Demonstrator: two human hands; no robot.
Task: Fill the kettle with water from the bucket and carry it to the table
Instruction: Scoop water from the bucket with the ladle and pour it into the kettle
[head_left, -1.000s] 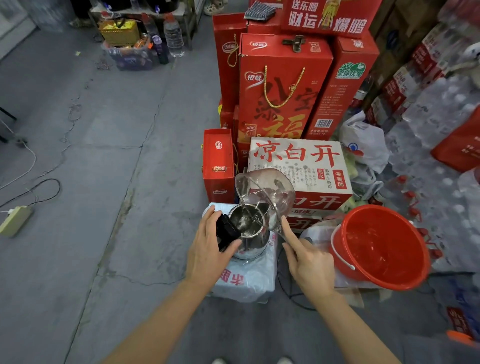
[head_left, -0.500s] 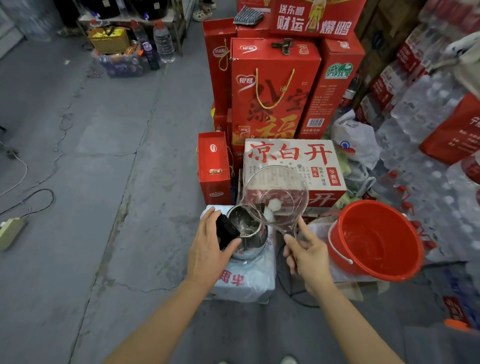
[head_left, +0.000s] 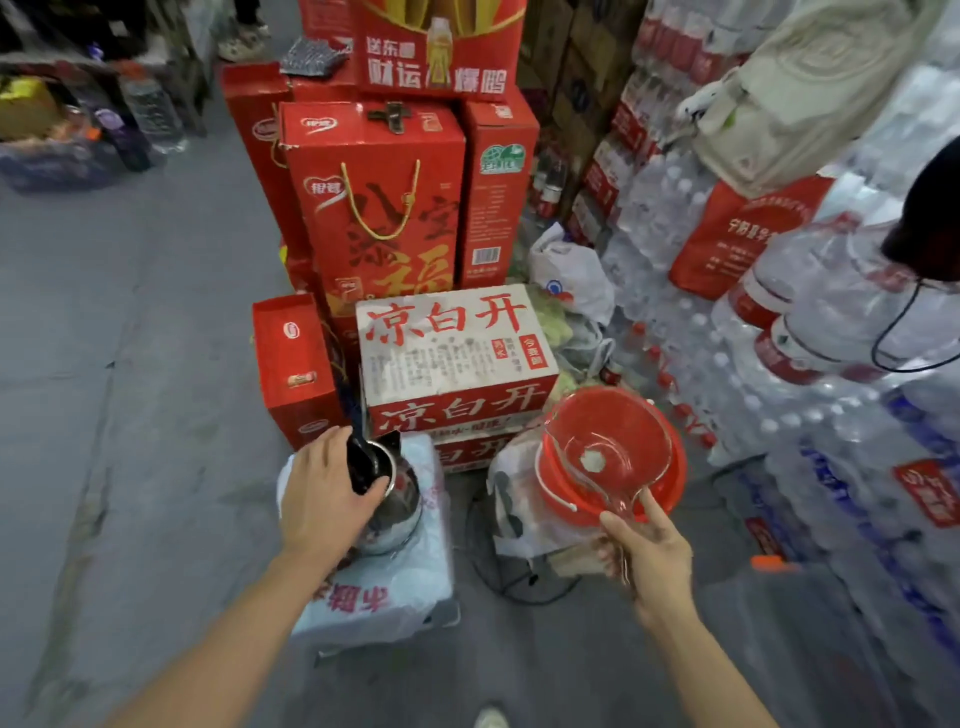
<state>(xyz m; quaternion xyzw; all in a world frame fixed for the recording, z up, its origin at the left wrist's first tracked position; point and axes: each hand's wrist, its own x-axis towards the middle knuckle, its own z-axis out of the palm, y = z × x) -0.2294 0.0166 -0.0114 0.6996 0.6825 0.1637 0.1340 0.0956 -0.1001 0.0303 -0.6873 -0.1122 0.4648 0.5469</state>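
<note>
We saw the fingers (head_left: 655, 512) of the right hand (head_left: 652, 558) curled shut around the handle of a clear scoop (head_left: 608, 452) — the scoop's bowl was tipped up over the red bucket (head_left: 670, 467). We could not tell if the scoop touched the bucket. The bucket sat low on the right, on a white bag (head_left: 511, 509), next to a big pile of water bottles (head_left: 841, 426).

The left hand (head_left: 324, 493) was wrapped around the black handle of the shiny kettle (head_left: 397, 499), with the thumb on top — the grip was closed. The kettle's lid stood open. The kettle stood upright on a pale wrapped pack (head_left: 395, 587) on the grey floor (head_left: 130, 415), well to the left of the bucket.

Behind the kettle was a white and red box (head_left: 452, 353) with big red letters. Tall red boxes (head_left: 374, 208) were stacked behind that one. A black cord (head_left: 511, 590) lay on the floor between the pack and the bucket.
</note>
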